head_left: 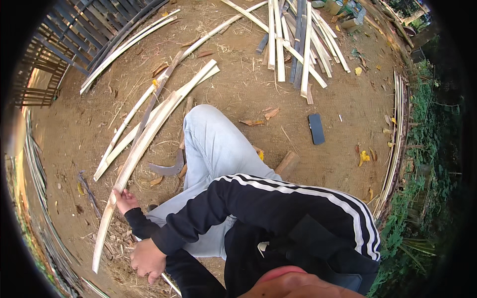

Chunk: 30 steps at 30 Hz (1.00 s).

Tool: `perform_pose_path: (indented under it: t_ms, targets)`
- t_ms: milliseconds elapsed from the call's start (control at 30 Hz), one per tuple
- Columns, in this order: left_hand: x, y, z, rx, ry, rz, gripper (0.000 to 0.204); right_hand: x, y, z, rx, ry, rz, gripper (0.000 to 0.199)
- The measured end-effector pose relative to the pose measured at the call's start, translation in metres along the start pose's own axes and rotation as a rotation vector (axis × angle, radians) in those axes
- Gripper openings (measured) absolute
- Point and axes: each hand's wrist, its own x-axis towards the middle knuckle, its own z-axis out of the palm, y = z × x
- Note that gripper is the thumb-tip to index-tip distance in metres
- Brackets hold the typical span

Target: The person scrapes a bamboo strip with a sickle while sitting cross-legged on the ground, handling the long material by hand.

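My left hand (127,201) grips a long, pale split bamboo strip (141,146) near its lower part. The strip runs from the lower left up past my bent knee. Crossing over it, my right arm ends in my right hand (148,259), its fingers curled round something largely hidden. A thin pale length (171,284) shows beside that hand; whether it is a blade or a sliver I cannot make out. Other bamboo strips (112,156) lie beyond the held one, one of them dark. Close to my leg, a curved-blade knife (168,168) rests on the dirt.
A pile of bamboo strips (298,47) lies at the far side. A dark phone (316,129) sits on the ground right of my knee, near a cut wood piece (287,164). Slatted fencing (74,35) stands far left; long poles (396,139) and plants border the right.
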Motion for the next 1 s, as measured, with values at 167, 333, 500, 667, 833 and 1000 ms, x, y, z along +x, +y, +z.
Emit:
perform_pose_path:
  t_ms: [167,333,500,667,833,1000]
  targets:
    - [-0.018,-0.003,0.023,0.083,0.103,0.066,0.038,-0.014,0.053,0.001,-0.178,-0.418,0.353,0.064]
    - [-0.022,-0.005,0.036,0.18,0.209,0.118,0.038,-0.011,0.096,0.025,-0.568,-0.199,0.091,0.06]
    - [-0.018,0.002,0.018,0.153,0.217,0.173,0.037,-0.019,0.079,0.046,-0.499,-0.066,-0.092,0.06]
    - [-0.024,-0.002,0.031,0.158,0.171,0.137,0.036,-0.015,0.047,0.035,0.438,-0.445,-0.332,0.051]
    - [-0.02,-0.01,0.042,0.196,0.121,0.126,0.034,0.078,-0.022,0.0,0.741,-1.14,0.112,0.039]
    - [-0.022,0.003,0.021,0.198,0.177,0.134,0.035,-0.01,-0.008,0.022,-0.251,-0.177,0.053,0.047]
